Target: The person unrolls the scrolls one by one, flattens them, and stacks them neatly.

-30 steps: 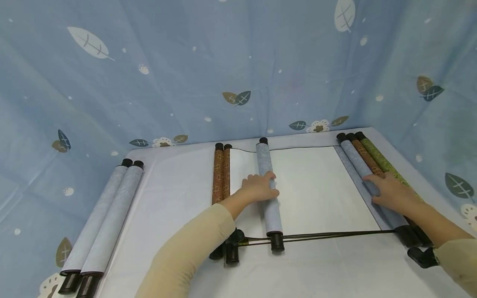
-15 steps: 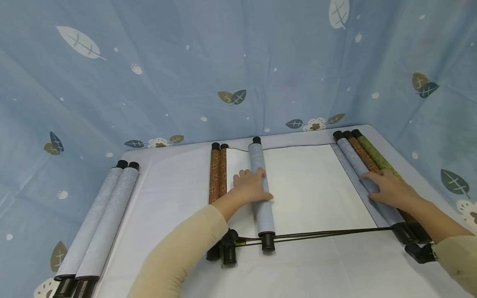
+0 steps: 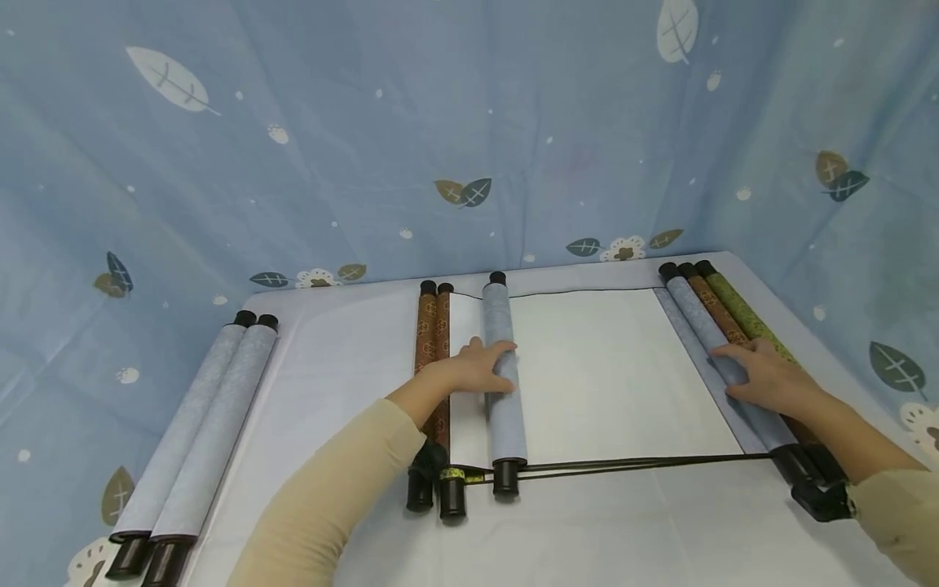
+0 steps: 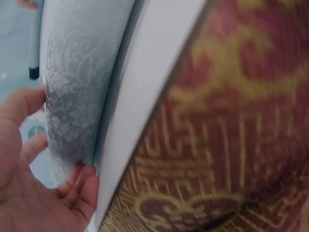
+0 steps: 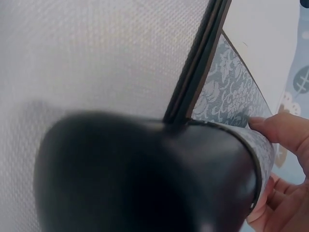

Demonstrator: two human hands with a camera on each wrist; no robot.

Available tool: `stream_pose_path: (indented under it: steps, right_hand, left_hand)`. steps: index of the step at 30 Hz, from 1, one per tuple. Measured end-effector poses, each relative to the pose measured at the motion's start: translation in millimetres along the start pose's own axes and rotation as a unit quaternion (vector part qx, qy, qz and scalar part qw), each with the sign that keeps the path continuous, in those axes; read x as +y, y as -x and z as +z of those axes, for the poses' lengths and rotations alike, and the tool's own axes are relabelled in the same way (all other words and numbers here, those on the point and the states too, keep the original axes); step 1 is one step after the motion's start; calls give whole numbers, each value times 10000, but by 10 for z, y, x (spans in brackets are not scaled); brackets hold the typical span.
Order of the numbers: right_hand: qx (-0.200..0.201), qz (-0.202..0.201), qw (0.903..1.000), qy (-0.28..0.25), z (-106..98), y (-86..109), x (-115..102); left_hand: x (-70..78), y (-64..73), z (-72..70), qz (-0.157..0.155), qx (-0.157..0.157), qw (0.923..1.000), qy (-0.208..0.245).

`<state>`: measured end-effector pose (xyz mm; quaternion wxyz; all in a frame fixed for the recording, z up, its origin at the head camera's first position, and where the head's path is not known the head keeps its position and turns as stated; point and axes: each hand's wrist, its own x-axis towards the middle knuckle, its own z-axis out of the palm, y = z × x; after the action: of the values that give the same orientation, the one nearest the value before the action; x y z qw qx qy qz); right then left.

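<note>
A pale blue-grey brocade scroll lies partly unrolled on the table, its white paper (image 3: 594, 375) showing between two rolls. My left hand (image 3: 477, 367) grips the left roll (image 3: 507, 428) near its middle, thumb on one side and fingers curled behind. In the left wrist view, fingertips meet the floral brocade (image 4: 79, 106). The right roll (image 3: 700, 319) is held by my right hand (image 3: 773, 379), which in the right wrist view has its thumb over the brocade and fingers beneath, close to the black end knob (image 5: 212, 164). Dark edging strips (image 3: 631, 462) run along the paper's near side.
Two brown patterned scrolls (image 3: 425, 334) lie just left of the paper. Another brown scroll (image 3: 715, 306) and a green scroll (image 3: 744, 314) lie against the right roll. Two blue-grey scrolls (image 3: 220, 424) rest at the left. A blue leaf-print cloth (image 3: 469, 122) hangs behind.
My left hand and the left roll have moved left, closer to the brown scrolls, uncovering more white paper. My right hand keeps its hold on the right roll.
</note>
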<state>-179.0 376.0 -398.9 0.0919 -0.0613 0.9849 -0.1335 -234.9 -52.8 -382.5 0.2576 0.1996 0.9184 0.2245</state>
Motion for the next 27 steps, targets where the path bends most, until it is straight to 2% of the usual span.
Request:
stream_pose_path:
  steps: [2,4,10,12,20,27]
  right_hand:
    - [7,33,10000,29,14,7,9]
    - [33,37,10000,9,26,8,19]
    - [103,-37,9998,-146,57,-4,64]
    - [124,-58,9997,-200,71,0,81]
    - [233,-307,9988,-292,49,-1,142]
    - [289,-446,9973,-509,18,-2,159]
  left_hand:
    - [-41,-10,-15,66,-121,9999,47]
    - [-66,-18,-8,103,-94,9999,60]
    - [-91,-48,138,36,697,9957,-601]
    - [-89,-47,154,-23,819,9943,-683]
    - [-183,-10,73,-102,840,9942,-660]
    - [-219,64,-11,-19,572,9979,-286]
